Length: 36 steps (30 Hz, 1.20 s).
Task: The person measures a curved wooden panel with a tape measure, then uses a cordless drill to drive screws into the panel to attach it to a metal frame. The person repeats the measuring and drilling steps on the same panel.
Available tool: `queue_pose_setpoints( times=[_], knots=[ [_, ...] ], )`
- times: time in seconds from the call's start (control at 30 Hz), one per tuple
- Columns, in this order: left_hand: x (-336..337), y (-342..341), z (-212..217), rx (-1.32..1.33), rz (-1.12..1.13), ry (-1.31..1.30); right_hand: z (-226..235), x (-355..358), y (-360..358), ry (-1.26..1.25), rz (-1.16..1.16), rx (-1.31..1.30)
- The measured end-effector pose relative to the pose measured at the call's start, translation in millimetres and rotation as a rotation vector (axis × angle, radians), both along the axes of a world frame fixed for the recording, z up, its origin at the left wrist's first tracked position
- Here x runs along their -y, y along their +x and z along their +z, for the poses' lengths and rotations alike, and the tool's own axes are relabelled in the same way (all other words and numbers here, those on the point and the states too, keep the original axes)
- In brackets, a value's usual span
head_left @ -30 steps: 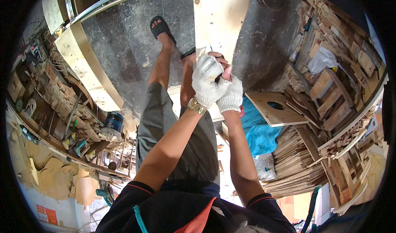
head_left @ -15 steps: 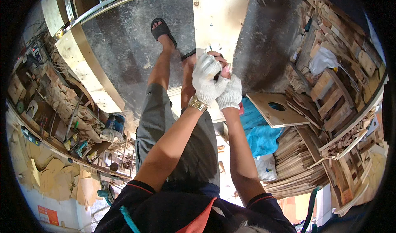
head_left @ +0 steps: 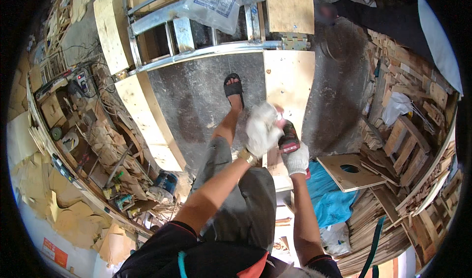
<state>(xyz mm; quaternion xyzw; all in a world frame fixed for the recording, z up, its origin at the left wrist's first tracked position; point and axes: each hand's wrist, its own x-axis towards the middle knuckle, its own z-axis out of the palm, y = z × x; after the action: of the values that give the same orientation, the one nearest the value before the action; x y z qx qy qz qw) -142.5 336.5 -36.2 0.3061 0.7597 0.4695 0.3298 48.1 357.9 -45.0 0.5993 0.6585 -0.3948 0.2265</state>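
Note:
My right hand point(head_left: 297, 160), in a white knit glove, is wrapped round the grip of a dark cordless drill with red parts point(head_left: 289, 139). Its front end points away from me, over a pale wooden board point(head_left: 290, 81) with screws along its middle. Beside the front of the drill, my gloved left hand point(head_left: 262, 129) is closed, with bare fingertips pinched together and blurred by motion. Whatever those fingertips hold is too small to make out. At the board's far end, a metal hinge point(head_left: 295, 41) sits by a second board point(head_left: 290, 7).
A shiny metal frame point(head_left: 206, 48) with a clear plastic bag point(head_left: 221, 5) on it lies ahead. Another long board point(head_left: 150, 123) runs along the left. Wood offcuts point(head_left: 413, 145) pile up at right, near a panel with a round hole point(head_left: 346, 181) and blue sheeting point(head_left: 322, 199).
My view has shifted, bringing the metal frame, bag and hinge into sight. My hands have drawn slightly apart, and the drill, mostly hidden before, now shows between them.

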Motion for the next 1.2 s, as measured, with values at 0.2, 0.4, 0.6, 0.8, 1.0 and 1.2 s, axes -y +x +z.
queue_pose_setpoints(
  times=[0.2,0.4,0.6,0.8,1.0,1.2],
  knots=[
    [-84,-198,-48,-0.243,0.222,0.065,-7,5,-1,-0.04,-0.096,0.004],
    [-164,-317,-86,-0.674,-0.388,-0.453,-4,10,-1,-0.038,-0.166,-0.117],
    [-166,-311,-126,-0.542,-0.348,-0.24,-29,28,13,-0.058,-0.369,-0.198],
    [-163,-296,-148,-0.45,0.078,-0.216,-26,28,18,-0.115,-0.4,-0.136],
    [-171,-289,-132,-0.19,0.297,0.037,-13,23,10,-0.207,-0.459,-0.13],
    [-160,-300,-112,-0.544,-0.038,-0.107,-28,31,13,-0.062,-0.385,-0.221]
  ],
)
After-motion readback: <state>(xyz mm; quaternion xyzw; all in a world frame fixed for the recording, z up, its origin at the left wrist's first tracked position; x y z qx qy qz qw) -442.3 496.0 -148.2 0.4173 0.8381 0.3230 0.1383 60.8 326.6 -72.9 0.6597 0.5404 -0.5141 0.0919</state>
